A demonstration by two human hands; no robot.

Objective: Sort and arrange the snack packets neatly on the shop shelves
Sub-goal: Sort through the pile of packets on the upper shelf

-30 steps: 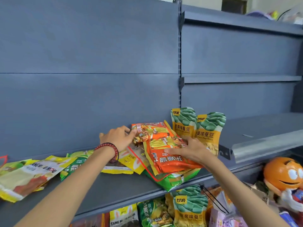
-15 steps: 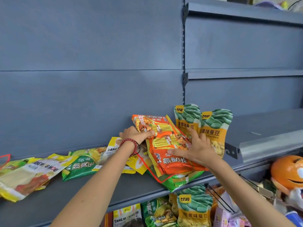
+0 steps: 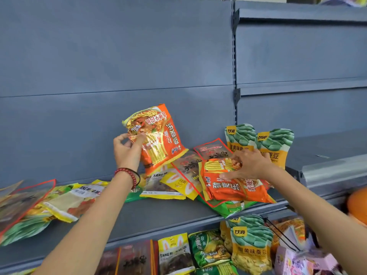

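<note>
My left hand (image 3: 127,149) pinches the top edge of an orange snack packet (image 3: 160,137) and holds it raised, upside down, against the grey back panel. My right hand (image 3: 250,165) presses down with spread fingers on a second orange packet (image 3: 230,187) lying flat on the grey shelf (image 3: 158,213). Under and around it lie a green packet (image 3: 228,208), red-edged clear packets (image 3: 210,150) and yellow packets (image 3: 172,185). Two green-and-yellow bean packets (image 3: 260,141) stand upright behind my right hand.
More yellow, green and red-edged packets (image 3: 39,203) lie strewn across the shelf's left end. The lower shelf holds rows of packets (image 3: 208,253). An orange round figure (image 3: 357,205) sits at the right edge. A raised shelf (image 3: 327,167) juts out on the right.
My left hand has lifted one orange packet off the pile and stood it up against the back panel. My right hand stays pressed on the other orange packet.
</note>
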